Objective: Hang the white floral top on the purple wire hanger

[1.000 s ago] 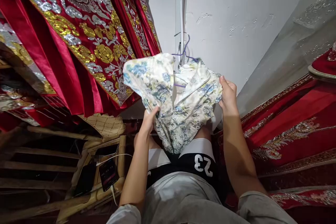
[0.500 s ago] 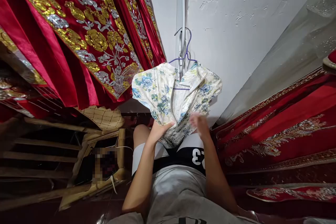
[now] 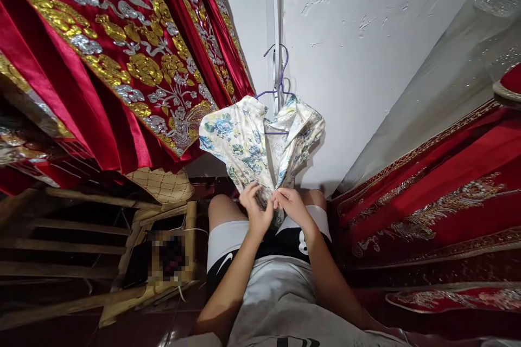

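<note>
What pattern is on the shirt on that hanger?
Blue flowers on a whitish shirt, seen best in the head view.

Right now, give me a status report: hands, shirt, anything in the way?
Left hand, right hand close together at lower front of floral shirt. Shirt on purple hanger, neckline open. Red embroidered cloth hangs left; nothing seen blocking either hand.

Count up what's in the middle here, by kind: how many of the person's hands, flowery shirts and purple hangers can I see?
Bare hands: 2 (left hand and right hand, both at the shirt front)
Flowery shirt: 1
Purple hanger: 1
Total: 4
</note>
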Demonstrator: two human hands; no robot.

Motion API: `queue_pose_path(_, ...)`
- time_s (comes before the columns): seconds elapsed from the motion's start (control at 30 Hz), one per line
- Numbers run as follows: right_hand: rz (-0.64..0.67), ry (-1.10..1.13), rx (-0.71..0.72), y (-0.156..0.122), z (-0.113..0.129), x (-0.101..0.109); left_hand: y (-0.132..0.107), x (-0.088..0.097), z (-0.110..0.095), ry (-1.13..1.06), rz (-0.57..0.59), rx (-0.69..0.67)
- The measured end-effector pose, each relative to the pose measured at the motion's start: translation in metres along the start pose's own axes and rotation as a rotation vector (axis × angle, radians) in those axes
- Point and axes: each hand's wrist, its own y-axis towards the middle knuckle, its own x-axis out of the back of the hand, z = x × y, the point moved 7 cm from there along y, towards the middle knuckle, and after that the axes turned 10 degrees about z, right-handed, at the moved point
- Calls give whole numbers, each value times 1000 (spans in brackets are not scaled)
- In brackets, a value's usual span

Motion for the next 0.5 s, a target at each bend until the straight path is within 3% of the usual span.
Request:
queue_pose_path(0.1, 42, 56, -45, 1, 6, -4, -3, -34, 2, -70, 340, 12)
queue_pose_path(0.2, 25, 178, -30, 14, 30, 17, 5, -40, 2, -17, 456, -19)
queue_pose_path(0.37, -83, 385, 142, 75, 119, 73, 13, -43, 10, 180, 681, -110)
queue_pose_path(0.5, -162, 351, 229, 109, 179, 77, 30, -40, 12, 230, 783, -162)
